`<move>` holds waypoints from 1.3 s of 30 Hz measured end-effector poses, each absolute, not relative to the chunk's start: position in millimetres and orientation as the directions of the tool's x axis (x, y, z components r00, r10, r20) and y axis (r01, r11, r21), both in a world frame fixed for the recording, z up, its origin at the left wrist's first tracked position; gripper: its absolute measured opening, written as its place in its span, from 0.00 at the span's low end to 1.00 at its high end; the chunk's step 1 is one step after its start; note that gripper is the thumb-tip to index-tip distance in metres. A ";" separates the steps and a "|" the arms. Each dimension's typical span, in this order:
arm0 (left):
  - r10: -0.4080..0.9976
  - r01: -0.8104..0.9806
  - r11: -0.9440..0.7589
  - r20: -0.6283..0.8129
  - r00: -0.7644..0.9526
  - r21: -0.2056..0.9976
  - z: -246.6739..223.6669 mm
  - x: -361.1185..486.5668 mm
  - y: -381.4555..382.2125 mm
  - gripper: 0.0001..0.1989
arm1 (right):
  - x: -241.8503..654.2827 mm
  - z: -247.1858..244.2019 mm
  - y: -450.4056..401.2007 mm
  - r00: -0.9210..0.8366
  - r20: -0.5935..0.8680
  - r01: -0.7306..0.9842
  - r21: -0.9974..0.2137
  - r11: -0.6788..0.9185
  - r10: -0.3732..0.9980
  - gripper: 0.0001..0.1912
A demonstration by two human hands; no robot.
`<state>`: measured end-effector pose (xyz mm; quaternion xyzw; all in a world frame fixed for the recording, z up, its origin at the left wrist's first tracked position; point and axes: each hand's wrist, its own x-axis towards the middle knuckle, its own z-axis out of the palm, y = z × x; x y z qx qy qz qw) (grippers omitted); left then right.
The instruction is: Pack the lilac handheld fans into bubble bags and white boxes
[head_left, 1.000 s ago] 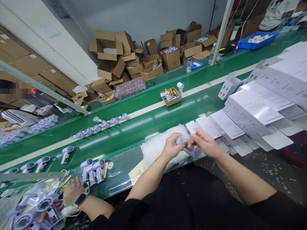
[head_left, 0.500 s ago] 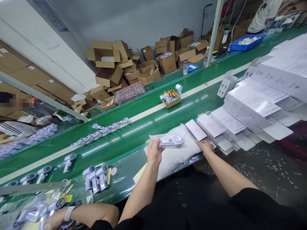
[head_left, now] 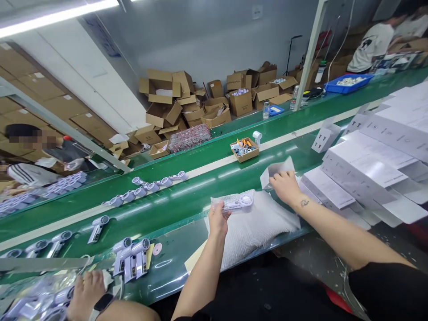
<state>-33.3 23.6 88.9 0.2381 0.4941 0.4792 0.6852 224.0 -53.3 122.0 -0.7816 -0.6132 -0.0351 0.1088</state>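
My left hand (head_left: 219,219) grips one end of a pale purple handheld fan (head_left: 238,203) in a clear plastic bag. Its round head points to the right, over white bubble wrap pouches (head_left: 240,236) lying at the bench edge. My right hand (head_left: 285,185) is closed on a white paper box (head_left: 270,173), which is tilted and has a flap standing up. The box is just beyond the pouches, apart from the bagged fan. Rows of white printed boxes (head_left: 334,187) with loose flaps are piled to the right of my right hand.
Bare fans (head_left: 130,258) lie in a cluster at front left, near a co-worker's hand (head_left: 88,290) with a watch. More fans (head_left: 147,189) line the green belt. A small carton of parts (head_left: 245,154) sits mid-belt. A metal post (head_left: 309,58) rises at the far side.
My right hand has taken a white box from the front of the row and brought it up and away. My left hand still holds the bagged fan. The camera view has shifted slightly.
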 end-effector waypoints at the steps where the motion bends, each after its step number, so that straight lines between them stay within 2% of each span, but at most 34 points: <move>1: 0.884 -0.442 0.423 -0.467 0.011 0.791 89.2 -31.0 27.3 0.18 | 236.5 127.9 -37.0 0.126 0.212 0.992 -0.051 -0.117 0.969 0.13; 4: 0.876 -0.518 0.381 -0.478 -0.064 0.766 98.2 -18.1 44.4 0.16 | 269.8 129.2 13.0 -0.212 0.215 0.974 0.127 0.188 0.953 0.13; 9: 0.930 -0.597 0.246 -0.360 -0.078 0.764 120.7 46.4 95.3 0.12 | 300.2 87.8 75.8 -0.447 0.184 0.895 0.098 0.436 0.875 0.09; 12: 0.945 -0.557 0.224 -0.318 -0.078 0.800 119.4 97.4 132.2 0.11 | 308.9 56.6 92.6 -0.496 0.245 0.864 0.046 0.502 0.833 0.13; 15: 0.962 -0.352 0.206 -0.255 -0.097 0.913 106.9 123.7 160.6 0.10 | 313.8 32.8 93.2 -0.454 0.342 0.870 -0.026 0.492 0.822 0.17; 17: 0.985 -0.068 0.109 -0.117 -0.129 0.992 99.4 124.8 169.3 0.08 | 311.8 21.5 87.7 -0.363 0.412 0.897 -0.089 0.433 0.836 0.17; 18: 0.992 0.112 0.029 -0.016 -0.121 0.993 97.0 123.3 170.1 0.07 | 308.6 16.8 84.2 -0.297 0.451 0.909 -0.135 0.393 0.842 0.17; 20: 0.981 0.477 -0.176 0.195 0.011 0.861 94.8 123.3 165.1 0.06 | 299.0 8.8 78.0 -0.174 0.510 0.905 -0.255 0.341 0.842 0.14; 22: 0.920 0.707 -0.392 0.273 0.282 0.589 95.1 132.7 154.2 0.07 | 289.1 1.6 74.3 -0.085 0.530 0.859 -0.390 0.332 0.844 0.12; 24: 0.840 0.773 -0.542 0.183 0.511 0.330 98.3 150.8 142.7 0.11 | 284.6 -5.0 74.0 0.075 0.525 0.800 -0.539 0.263 0.848 0.14; 26: 0.802 0.784 -0.595 0.061 0.594 0.180 106.0 171.6 136.3 0.12 | 287.9 -9.9 76.6 0.309 0.473 0.713 -0.689 0.128 0.825 0.24; 27: 0.801 0.792 -0.594 0.016 0.598 0.138 111.7 181.0 136.0 0.13 | 291.9 -11.2 78.8 0.387 0.430 0.660 -0.747 0.081 0.816 0.31; 29: 0.805 0.805 -0.585 -0.051 0.591 0.099 126.0 195.7 141.2 0.13 | 301.7 -11.2 84.3 0.393 0.326 0.576 -0.816 0.046 0.859 0.39; 32: 0.797 0.810 -0.579 -0.147 0.586 0.087 146.8 207.7 156.3 0.15 | 314.4 -7.2 91.9 0.261 0.207 0.526 -0.849 0.041 0.943 0.37; 35: 0.772 0.799 -0.599 -0.227 0.593 0.050 158.0 213.0 165.3 0.15 | 322.9 -5.1 93.7 0.239 0.162 0.498 -0.867 0.022 0.958 0.38; 39: 0.651 0.675 -0.738 -0.263 0.712 -0.001 157.8 218.8 157.1 0.15 | 332.0 -7.5 88.6 0.190 0.117 0.452 -0.892 0.019 0.975 0.38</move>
